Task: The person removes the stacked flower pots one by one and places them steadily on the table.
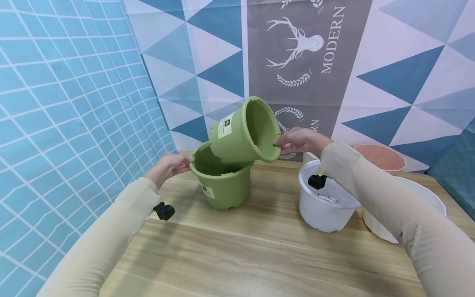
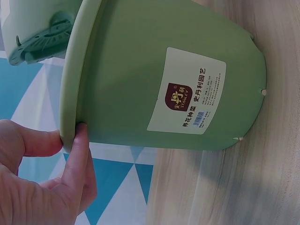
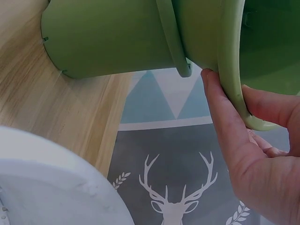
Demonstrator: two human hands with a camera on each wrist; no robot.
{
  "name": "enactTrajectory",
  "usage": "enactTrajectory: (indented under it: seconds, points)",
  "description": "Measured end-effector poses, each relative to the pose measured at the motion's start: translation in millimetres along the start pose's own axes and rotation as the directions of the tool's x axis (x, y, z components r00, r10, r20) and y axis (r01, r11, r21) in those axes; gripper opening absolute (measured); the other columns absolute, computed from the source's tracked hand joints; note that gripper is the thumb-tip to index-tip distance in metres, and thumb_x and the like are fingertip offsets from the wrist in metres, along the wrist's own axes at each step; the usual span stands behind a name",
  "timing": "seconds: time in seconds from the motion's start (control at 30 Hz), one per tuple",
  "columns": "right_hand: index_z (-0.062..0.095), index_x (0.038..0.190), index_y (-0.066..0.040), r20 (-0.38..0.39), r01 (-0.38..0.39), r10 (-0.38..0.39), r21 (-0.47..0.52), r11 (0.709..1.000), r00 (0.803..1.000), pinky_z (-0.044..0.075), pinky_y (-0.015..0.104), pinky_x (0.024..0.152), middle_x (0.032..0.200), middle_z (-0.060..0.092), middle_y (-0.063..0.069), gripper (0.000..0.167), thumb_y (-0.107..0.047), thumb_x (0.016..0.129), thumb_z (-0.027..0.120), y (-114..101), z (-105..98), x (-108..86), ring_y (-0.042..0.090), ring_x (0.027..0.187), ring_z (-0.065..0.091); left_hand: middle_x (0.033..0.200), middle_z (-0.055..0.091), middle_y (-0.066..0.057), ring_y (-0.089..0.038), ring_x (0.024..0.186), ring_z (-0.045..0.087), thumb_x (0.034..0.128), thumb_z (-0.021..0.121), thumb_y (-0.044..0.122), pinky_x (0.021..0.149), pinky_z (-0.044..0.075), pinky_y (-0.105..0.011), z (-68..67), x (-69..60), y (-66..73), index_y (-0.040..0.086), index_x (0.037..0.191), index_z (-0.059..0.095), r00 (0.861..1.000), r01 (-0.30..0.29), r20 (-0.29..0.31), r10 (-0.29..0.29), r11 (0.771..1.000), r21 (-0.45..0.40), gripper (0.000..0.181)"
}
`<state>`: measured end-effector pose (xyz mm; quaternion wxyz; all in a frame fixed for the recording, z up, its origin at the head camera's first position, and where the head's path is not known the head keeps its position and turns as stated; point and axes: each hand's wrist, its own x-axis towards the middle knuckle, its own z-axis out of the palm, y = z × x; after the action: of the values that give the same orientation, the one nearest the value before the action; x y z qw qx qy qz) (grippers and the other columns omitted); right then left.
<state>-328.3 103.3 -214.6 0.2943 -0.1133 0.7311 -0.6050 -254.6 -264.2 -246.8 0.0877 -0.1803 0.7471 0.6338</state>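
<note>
A green plastic flowerpot (image 1: 226,192) stands upright on the wooden table, a printed label (image 2: 190,91) on its side. My left hand (image 1: 171,166) pinches its rim, thumb on one side and fingers on the other. Above it a second green flowerpot (image 1: 231,138) leans over, its mouth turned up to the right and its base at the lower pot's opening. My right hand (image 1: 298,141) grips that upper pot's rim, with the thumb (image 3: 269,105) inside and the fingers outside. How far the upper pot's base reaches into the lower one is partly hidden.
On the right stands a white pot (image 1: 323,214) with small pale pieces inside. Beside it are a larger white container (image 1: 382,225) and a terracotta-coloured round thing (image 1: 382,156), both partly behind my right sleeve. A patterned cloth (image 1: 219,57) hangs behind the wooden table (image 1: 222,255); blue tile-pattern sheeting (image 1: 59,107) lines the left.
</note>
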Motion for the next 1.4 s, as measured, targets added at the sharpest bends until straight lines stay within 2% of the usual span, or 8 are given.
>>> enactTrajectory:
  seconds: [0.17, 0.4, 0.6, 0.77, 1.0, 1.4]
  points:
    - [0.057, 0.101, 0.007, 0.002, -0.003, 0.003, 0.006, 1.0, 1.0, 0.064, 0.02, 0.077, 0.084, 0.068, 0.006, 0.01, 0.005, 0.095, 0.049, -1.0, -0.3, -0.9, 0.014, 0.075, 0.07, 0.07, 0.061, 0.003, -0.005, 0.062, 0.065, 0.0934, 0.05, -0.005, 0.077, 0.061, -0.013, -0.2, 0.3, 0.6, -0.01, 0.142, 0.033, 1.0, -0.002, -0.008, 0.002, 1.0, -0.001, 0.051]
    - [0.059, 0.096, 0.005, 0.0, -0.004, 0.004, 0.017, 1.0, 1.0, 0.064, 0.022, 0.078, 0.084, 0.068, 0.006, 0.01, 0.006, 0.095, 0.049, -1.7, -1.7, -3.1, 0.014, 0.076, 0.07, 0.089, 0.059, -0.004, -0.006, 0.065, 0.066, 0.0928, 0.051, -0.006, 0.081, 0.061, -0.014, 0.9, 1.9, 1.6, -0.01, 0.142, 0.033, 1.0, 0.0, -0.005, 0.0, 1.0, -0.004, 0.052]
    - [0.058, 0.099, 0.006, 0.001, 0.002, -0.002, 0.032, 0.999, 1.0, 0.064, 0.023, 0.078, 0.085, 0.069, 0.007, 0.01, 0.006, 0.095, 0.049, -4.2, -2.0, -3.9, 0.015, 0.077, 0.071, 0.078, 0.061, 0.0, -0.006, 0.064, 0.066, 0.0927, 0.05, -0.006, 0.08, 0.061, -0.014, 1.7, 2.7, 2.3, -0.01, 0.142, 0.032, 1.0, 0.001, -0.001, -0.001, 1.0, -0.01, 0.053]
    - [0.057, 0.103, 0.008, 0.001, 0.003, -0.003, 0.03, 1.0, 1.0, 0.064, 0.024, 0.081, 0.087, 0.068, 0.007, 0.011, 0.006, 0.094, 0.05, -3.9, -2.7, -4.9, 0.016, 0.078, 0.071, 0.079, 0.06, -0.001, -0.006, 0.062, 0.065, 0.0924, 0.05, -0.006, 0.08, 0.061, -0.014, 1.1, 2.1, 2.1, -0.01, 0.142, 0.032, 1.0, 0.0, -0.009, 0.0, 1.0, -0.012, 0.053]
    - [0.055, 0.108, 0.009, 0.002, 0.004, -0.004, 0.011, 1.0, 1.0, 0.064, 0.023, 0.082, 0.087, 0.068, 0.006, 0.014, 0.005, 0.095, 0.05, -0.6, -6.7, -8.1, 0.014, 0.079, 0.07, 0.071, 0.06, 0.002, -0.005, 0.061, 0.065, 0.092, 0.05, -0.007, 0.077, 0.061, -0.012, 1.1, 1.7, 0.6, -0.011, 0.142, 0.033, 1.0, -0.008, -0.001, 0.008, 1.0, 0.004, 0.053]
    - [0.058, 0.097, 0.003, 0.014, 0.018, -0.018, 0.014, 1.0, 1.0, 0.064, 0.022, 0.078, 0.083, 0.069, 0.005, 0.011, 0.004, 0.096, 0.047, -0.3, -10.0, -12.4, 0.012, 0.076, 0.07, 0.069, 0.061, 0.003, -0.004, 0.061, 0.065, 0.0923, 0.051, -0.005, 0.078, 0.061, -0.013, -0.5, 0.7, -0.4, -0.011, 0.141, 0.033, 1.0, -0.017, 0.003, 0.017, 1.0, 0.012, 0.052]
